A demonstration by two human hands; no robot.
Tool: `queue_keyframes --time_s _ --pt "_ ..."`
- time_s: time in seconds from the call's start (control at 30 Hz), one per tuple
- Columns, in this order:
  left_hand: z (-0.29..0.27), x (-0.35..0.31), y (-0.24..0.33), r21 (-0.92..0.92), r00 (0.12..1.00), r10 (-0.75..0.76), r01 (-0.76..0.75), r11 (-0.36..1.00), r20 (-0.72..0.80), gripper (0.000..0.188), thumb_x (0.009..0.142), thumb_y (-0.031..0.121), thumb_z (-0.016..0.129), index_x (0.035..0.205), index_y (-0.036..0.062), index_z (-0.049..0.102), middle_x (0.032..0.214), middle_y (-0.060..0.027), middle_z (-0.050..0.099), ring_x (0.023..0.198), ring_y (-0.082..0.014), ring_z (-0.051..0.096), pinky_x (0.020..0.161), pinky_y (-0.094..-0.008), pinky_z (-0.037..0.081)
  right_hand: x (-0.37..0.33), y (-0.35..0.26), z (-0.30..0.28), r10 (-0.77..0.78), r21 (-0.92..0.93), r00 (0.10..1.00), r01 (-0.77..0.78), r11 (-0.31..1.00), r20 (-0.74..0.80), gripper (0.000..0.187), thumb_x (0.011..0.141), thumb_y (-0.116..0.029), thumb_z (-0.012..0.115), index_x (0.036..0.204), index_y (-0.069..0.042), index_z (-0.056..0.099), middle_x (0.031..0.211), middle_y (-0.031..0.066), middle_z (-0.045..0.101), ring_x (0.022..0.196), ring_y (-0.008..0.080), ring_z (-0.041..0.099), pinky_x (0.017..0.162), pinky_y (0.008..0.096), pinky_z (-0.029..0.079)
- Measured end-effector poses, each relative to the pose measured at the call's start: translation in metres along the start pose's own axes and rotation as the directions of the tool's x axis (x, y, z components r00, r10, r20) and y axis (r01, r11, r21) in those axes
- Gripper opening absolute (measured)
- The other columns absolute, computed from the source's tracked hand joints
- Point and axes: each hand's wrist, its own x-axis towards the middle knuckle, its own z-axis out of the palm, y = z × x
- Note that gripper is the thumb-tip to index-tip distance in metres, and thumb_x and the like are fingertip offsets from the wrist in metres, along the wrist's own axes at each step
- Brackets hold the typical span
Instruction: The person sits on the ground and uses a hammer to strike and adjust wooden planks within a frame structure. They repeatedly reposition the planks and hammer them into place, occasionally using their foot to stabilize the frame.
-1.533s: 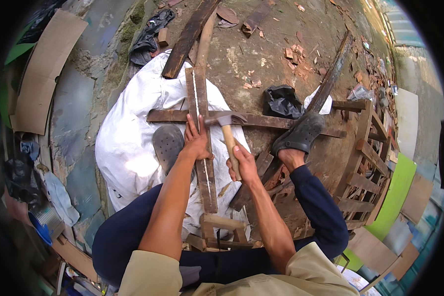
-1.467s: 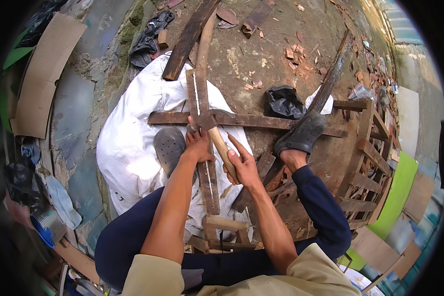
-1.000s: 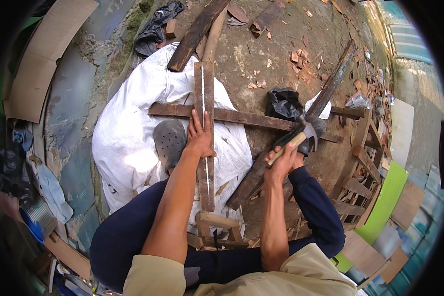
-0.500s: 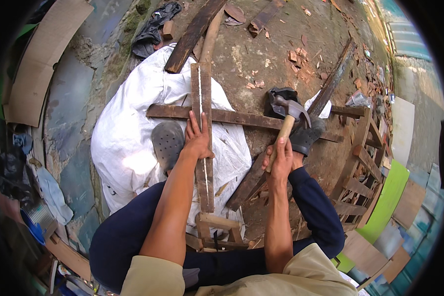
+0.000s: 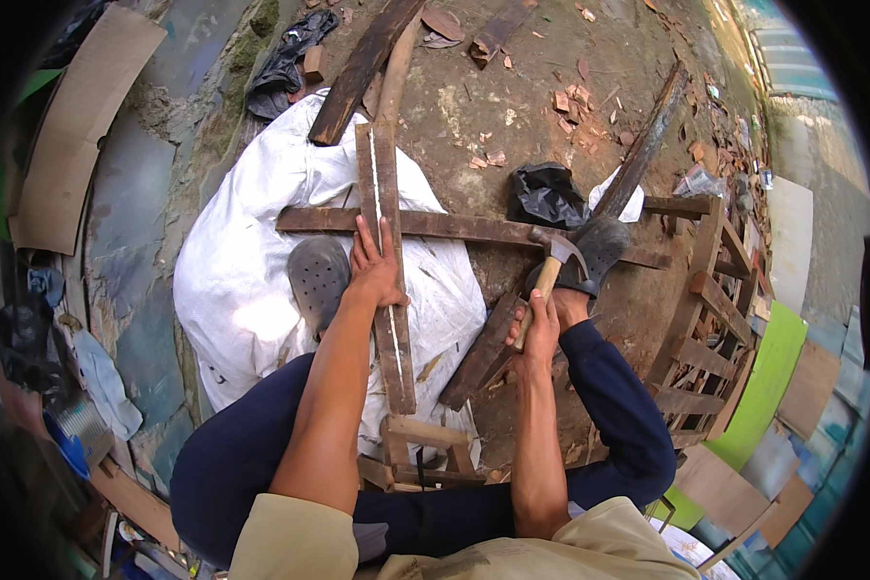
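My right hand grips the light wooden handle of a claw hammer. The hammer's metal head is up beside my right shoe. My left hand lies with fingers stretched out on a narrow brown plank that has a pale line along its length. This plank crosses over a longer wooden batten, which runs sideways toward my right shoe. Both pieces rest partly over a white sack. My left shoe stands on the sack beside my left hand.
A slatted wooden frame stands at the right. Dark boards lie beyond the sack, and a black plastic bag sits near my right shoe. Broken red chips litter the ground. A small wooden frame is close to my legs.
The hammer's head has come down and nearer to me, with my right hand slightly lower. My left hand keeps its place on the plank. The whole view has shifted a little.
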Motion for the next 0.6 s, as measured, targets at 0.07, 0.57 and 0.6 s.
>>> queue_keyframes --time_s 0.07,0.57,0.6 --pt "0.002 -0.001 0.002 0.004 1.000 0.014 -0.014 1.000 0.004 0.159 0.060 0.036 0.096 0.150 0.0036 -0.032 0.151 -0.0367 -0.035 0.149 -0.0522 -0.010 0.123 -0.0544 0.007 0.017 0.012 0.012 -0.074 0.190 0.993 0.090 0.978 -0.089 0.026 0.100 -0.031 0.060 0.112 -0.011 0.047 0.070 0.0028 0.050 0.045 0.0133 0.047 0.037 0.0283 0.038" --pt "-0.002 -0.001 0.005 0.015 1.000 0.014 -0.014 1.000 -0.005 0.160 0.059 0.037 0.096 0.150 0.0014 -0.031 0.149 -0.0392 -0.036 0.148 -0.0537 -0.010 0.123 -0.0556 0.008 -0.008 0.051 0.062 0.051 0.014 0.998 -0.051 0.999 -0.023 0.027 0.097 -0.021 0.062 0.114 -0.009 0.044 0.067 0.0039 0.050 0.044 0.0147 0.046 0.037 0.0307 0.038" --pt "-0.001 0.000 0.004 0.023 1.000 0.013 -0.013 1.000 -0.010 0.160 0.060 0.037 0.096 0.150 0.0016 -0.031 0.149 -0.0391 -0.036 0.148 -0.0536 -0.010 0.123 -0.0555 0.008 -0.004 0.046 0.056 0.161 -0.034 0.984 -0.159 0.987 0.072 0.026 0.096 -0.020 0.063 0.113 -0.008 0.046 0.067 0.0042 0.051 0.043 0.0147 0.046 0.036 0.0308 0.038"
